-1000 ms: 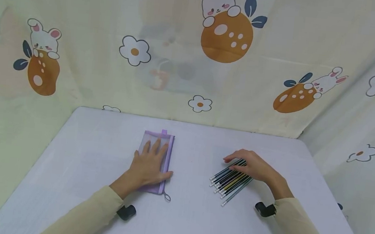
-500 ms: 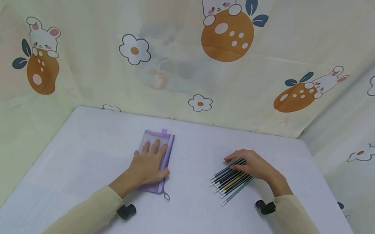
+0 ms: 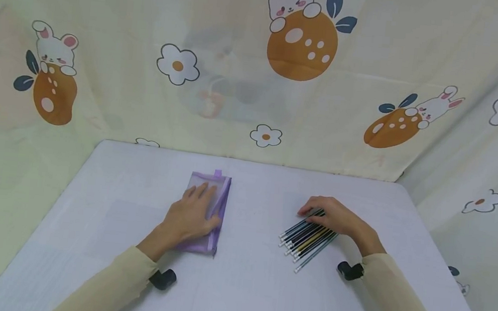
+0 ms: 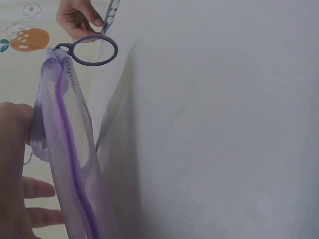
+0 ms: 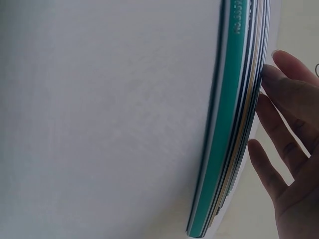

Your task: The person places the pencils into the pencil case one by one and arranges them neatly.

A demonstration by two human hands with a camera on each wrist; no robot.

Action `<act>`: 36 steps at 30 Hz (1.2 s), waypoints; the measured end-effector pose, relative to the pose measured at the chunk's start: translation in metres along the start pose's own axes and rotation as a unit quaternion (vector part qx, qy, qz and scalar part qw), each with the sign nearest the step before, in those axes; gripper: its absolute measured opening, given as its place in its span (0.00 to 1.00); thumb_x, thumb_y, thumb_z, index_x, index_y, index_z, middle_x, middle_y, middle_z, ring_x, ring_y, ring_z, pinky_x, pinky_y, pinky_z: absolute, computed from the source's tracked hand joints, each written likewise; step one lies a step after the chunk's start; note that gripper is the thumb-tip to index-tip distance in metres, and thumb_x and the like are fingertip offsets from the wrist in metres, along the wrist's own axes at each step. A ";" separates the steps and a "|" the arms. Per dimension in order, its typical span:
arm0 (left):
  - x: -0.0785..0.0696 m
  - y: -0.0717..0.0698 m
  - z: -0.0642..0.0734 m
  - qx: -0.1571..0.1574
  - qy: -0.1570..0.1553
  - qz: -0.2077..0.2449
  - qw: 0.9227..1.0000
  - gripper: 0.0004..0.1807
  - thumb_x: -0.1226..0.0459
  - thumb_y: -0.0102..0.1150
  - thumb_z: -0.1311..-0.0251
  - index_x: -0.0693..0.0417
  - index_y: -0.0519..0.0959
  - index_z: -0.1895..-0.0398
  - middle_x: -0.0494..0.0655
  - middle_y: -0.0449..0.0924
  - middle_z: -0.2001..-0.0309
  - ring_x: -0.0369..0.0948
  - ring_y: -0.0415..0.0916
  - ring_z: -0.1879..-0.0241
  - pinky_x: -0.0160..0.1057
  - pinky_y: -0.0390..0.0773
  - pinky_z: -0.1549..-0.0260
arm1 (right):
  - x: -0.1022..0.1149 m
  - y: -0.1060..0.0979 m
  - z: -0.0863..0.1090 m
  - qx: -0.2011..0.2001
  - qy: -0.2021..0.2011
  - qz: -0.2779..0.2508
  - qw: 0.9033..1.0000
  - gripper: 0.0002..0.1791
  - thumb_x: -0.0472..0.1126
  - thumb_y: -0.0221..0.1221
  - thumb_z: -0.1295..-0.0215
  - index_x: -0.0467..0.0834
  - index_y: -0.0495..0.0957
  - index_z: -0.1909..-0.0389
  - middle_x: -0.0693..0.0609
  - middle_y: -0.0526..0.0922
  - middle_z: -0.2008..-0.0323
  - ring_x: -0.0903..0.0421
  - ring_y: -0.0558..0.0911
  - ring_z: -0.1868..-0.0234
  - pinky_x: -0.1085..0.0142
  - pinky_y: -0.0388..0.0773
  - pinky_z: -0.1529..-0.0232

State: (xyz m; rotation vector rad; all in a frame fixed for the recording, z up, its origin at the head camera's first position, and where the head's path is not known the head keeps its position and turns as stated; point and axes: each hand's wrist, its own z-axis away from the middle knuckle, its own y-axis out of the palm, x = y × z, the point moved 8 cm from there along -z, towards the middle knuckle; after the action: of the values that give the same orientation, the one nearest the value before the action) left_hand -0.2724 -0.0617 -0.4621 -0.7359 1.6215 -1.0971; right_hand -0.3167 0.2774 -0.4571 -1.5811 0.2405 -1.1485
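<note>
My left hand (image 3: 190, 218) rests on a flat purple mesh zipper pouch (image 3: 202, 246) on the left of the table, its fingers lying along the upper face. In the left wrist view the pouch's zipper edge (image 4: 70, 134) runs beside the thumb, and a dark ring zipper pull (image 4: 94, 63) hangs at one end. Over at the right, my right hand (image 3: 335, 218) arches above a fanned bundle of pencils (image 3: 306, 238) with white tips. Its fingers are loosely bent, and the thumb is at the bundle's far part. Up close, a green pencil (image 5: 227, 114) lies outermost, beside the fingers.
A white cloth covers the table (image 3: 245, 285). Behind it hangs a cream curtain (image 3: 227, 103) printed with rabbits and flowers. Small black wrist cameras sit below each sleeve, the left camera (image 3: 163, 279) near the tabletop.
My left hand has shifted slightly left over the pouch and its fingers have drawn closer together. The pouch's ring pull no longer shows in the head view. The right hand has hardly moved.
</note>
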 end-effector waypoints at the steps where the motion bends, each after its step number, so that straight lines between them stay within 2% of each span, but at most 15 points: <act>1: 0.001 -0.001 0.000 -0.001 -0.002 0.003 1.000 0.43 0.46 0.53 0.40 0.48 0.59 0.22 0.56 0.58 0.23 0.63 0.56 0.25 0.70 0.74 0.45 | 0.000 0.000 0.000 0.001 0.001 -0.001 1.000 0.13 0.34 0.65 0.33 0.50 0.86 0.51 0.60 0.86 0.53 0.58 0.83 0.49 0.52 0.80 0.42; 6: 0.005 -0.006 0.002 -0.013 -0.005 0.029 0.999 0.41 0.48 0.53 0.39 0.50 0.60 0.22 0.56 0.60 0.23 0.59 0.59 0.26 0.70 0.76 0.47 | -0.001 0.000 -0.001 0.012 0.012 -0.006 1.000 0.11 0.34 0.64 0.33 0.52 0.87 0.54 0.61 0.85 0.55 0.60 0.82 0.50 0.53 0.80 0.41; 13: 0.009 -0.012 0.005 -0.021 -0.006 0.053 0.998 0.38 0.51 0.53 0.36 0.53 0.63 0.23 0.56 0.65 0.26 0.59 0.65 0.29 0.69 0.75 0.45 | -0.005 -0.001 -0.001 0.018 0.013 0.002 1.000 0.12 0.33 0.63 0.32 0.52 0.87 0.56 0.60 0.85 0.56 0.59 0.81 0.52 0.53 0.80 0.42; 20: 0.012 -0.020 0.006 -0.027 -0.017 0.087 0.996 0.32 0.54 0.53 0.34 0.53 0.69 0.27 0.56 0.74 0.32 0.58 0.72 0.34 0.65 0.74 0.41 | -0.006 -0.001 -0.005 0.013 0.020 0.044 0.999 0.11 0.33 0.63 0.32 0.52 0.87 0.56 0.59 0.83 0.57 0.59 0.80 0.53 0.54 0.81 0.44; 22: 0.013 -0.022 0.006 -0.030 -0.020 0.102 0.994 0.30 0.57 0.53 0.35 0.53 0.72 0.29 0.54 0.78 0.35 0.56 0.80 0.46 0.60 0.80 0.50 | -0.007 0.000 -0.007 0.017 0.026 0.051 0.998 0.10 0.34 0.64 0.32 0.52 0.87 0.56 0.59 0.82 0.57 0.59 0.79 0.53 0.54 0.80 0.44; 24: 0.014 -0.025 0.007 -0.036 -0.022 0.113 0.993 0.27 0.58 0.53 0.36 0.52 0.76 0.33 0.51 0.82 0.40 0.50 0.82 0.58 0.51 0.82 0.61 | -0.007 0.001 -0.008 0.023 0.032 0.057 0.998 0.10 0.34 0.64 0.32 0.52 0.86 0.57 0.59 0.82 0.57 0.58 0.79 0.53 0.54 0.80 0.44; 27: 0.015 -0.027 0.007 -0.039 -0.024 0.134 0.990 0.24 0.61 0.53 0.37 0.54 0.81 0.39 0.49 0.86 0.49 0.43 0.72 0.74 0.42 0.72 0.76 | -0.006 0.003 -0.011 0.035 0.039 0.072 0.996 0.10 0.34 0.64 0.33 0.53 0.84 0.58 0.59 0.80 0.58 0.58 0.78 0.54 0.54 0.80 0.44; 30: 0.017 -0.028 0.008 -0.041 -0.027 0.145 0.988 0.21 0.62 0.54 0.39 0.55 0.84 0.44 0.48 0.86 0.58 0.38 0.67 0.77 0.38 0.67 0.79 | -0.006 0.005 -0.014 0.044 0.044 0.086 0.994 0.10 0.34 0.64 0.34 0.53 0.82 0.59 0.59 0.79 0.59 0.58 0.77 0.54 0.55 0.80 0.45; 33: 0.019 -0.029 0.008 -0.043 -0.032 0.159 0.986 0.18 0.63 0.56 0.40 0.55 0.86 0.49 0.47 0.85 0.62 0.39 0.66 0.79 0.38 0.65 0.83 | -0.007 0.006 -0.016 0.048 0.047 0.093 0.993 0.10 0.34 0.64 0.35 0.53 0.81 0.60 0.60 0.78 0.59 0.58 0.76 0.54 0.56 0.79 0.45; 36: 0.021 -0.029 0.008 -0.047 -0.032 0.171 0.984 0.16 0.64 0.57 0.40 0.56 0.86 0.51 0.49 0.88 0.59 0.40 0.74 0.73 0.37 0.70 0.80 | -0.008 0.007 -0.017 0.048 0.049 0.095 0.993 0.10 0.33 0.64 0.36 0.53 0.81 0.60 0.59 0.78 0.59 0.58 0.76 0.54 0.56 0.79 0.45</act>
State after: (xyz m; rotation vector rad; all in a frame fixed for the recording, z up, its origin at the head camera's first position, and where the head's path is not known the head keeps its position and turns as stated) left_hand -0.2725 -0.0939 -0.4444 -0.5210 1.6771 -0.7468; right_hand -0.3307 0.2692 -0.4685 -1.3881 0.3868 -1.0752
